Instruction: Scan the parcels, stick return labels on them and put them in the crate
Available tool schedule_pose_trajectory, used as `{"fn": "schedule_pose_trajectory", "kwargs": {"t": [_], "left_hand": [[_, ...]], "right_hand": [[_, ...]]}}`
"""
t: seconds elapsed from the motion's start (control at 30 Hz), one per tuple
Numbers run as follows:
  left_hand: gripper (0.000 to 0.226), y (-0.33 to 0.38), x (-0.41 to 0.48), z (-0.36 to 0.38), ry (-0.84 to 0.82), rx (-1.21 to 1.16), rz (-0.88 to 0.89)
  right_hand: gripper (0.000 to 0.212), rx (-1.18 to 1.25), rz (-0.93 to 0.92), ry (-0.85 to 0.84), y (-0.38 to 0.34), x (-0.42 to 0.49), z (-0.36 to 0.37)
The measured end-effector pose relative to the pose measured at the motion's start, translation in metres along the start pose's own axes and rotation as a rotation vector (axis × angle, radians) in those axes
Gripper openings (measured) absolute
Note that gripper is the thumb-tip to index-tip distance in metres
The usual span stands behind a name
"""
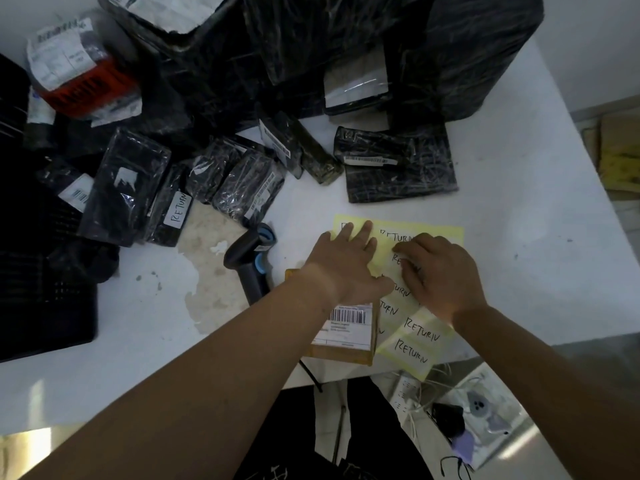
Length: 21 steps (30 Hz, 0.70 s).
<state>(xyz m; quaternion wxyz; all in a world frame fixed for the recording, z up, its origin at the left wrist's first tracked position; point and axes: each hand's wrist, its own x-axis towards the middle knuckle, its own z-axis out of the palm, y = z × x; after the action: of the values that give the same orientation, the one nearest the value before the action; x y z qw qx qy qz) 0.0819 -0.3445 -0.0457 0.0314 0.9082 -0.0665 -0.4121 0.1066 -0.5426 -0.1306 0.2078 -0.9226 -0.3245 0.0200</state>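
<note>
1. Hands meet on a yellow label sheet [433,233] that lies on the white worktop [519,202] near its front edge.
2. Flat on the sheet's left part lies the left hand [349,261], fingers straight and spread. It presses down and grasps nothing.
3. On the sheet's middle rests the right hand [443,278], its fingers curled and its fingertips down among handwritten "RETURN" labels. I cannot tell whether it pinches one.
4. Under the left wrist, at the front edge, lies a brown parcel [346,341] with a barcode slip on top, touching the sheet's left side.
5. Just left of the left hand a black scanner [249,265] with blue trim lies on the worktop.
6. At the far left stands the crate [45,299], black with a latticed wall. Its inside is too dark to tell what it holds.
7. Between crate and scanner, small black-wrapped parcels lie loose in a heap [239,185], outside the crate. One of them, the marked parcel [175,216], bears a white "RETURN" label.
8. Behind the sheet and apart from it lies a flat parcel [398,174], black-wrapped, with a barcode strip.
9. At the back stand big black-wrapped bundles [450,46]. At back left sits a red parcel [86,88] with a white slip.
</note>
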Motion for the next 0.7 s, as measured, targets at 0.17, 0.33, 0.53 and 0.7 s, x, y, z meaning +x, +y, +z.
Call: {"fn": "schedule_pose_trajectory", "kwargs": {"t": [0.17, 0.33, 0.53, 0.7], "left_hand": [[0.083, 0.000, 0.000, -0.001, 0.000, -0.003, -0.006], [0.084, 0.002, 0.000, -0.001, 0.011, -0.006, -0.006], [0.086, 0.003, 0.001, 0.000, 0.013, 0.010, -0.011], [0.086, 0.003, 0.000, -0.001, 0.007, 0.007, -0.010]], "right_hand": [[0.024, -0.004, 0.050, -0.031, -0.007, 0.003, -0.001], [0.027, -0.010, 0.061, -0.080, -0.014, 0.012, -0.008], [0.031, 0.004, 0.115, -0.156, -0.018, 0.026, -0.011], [0.029, 0.036, 0.144, -0.169, -0.018, 0.027, -0.011]]}}
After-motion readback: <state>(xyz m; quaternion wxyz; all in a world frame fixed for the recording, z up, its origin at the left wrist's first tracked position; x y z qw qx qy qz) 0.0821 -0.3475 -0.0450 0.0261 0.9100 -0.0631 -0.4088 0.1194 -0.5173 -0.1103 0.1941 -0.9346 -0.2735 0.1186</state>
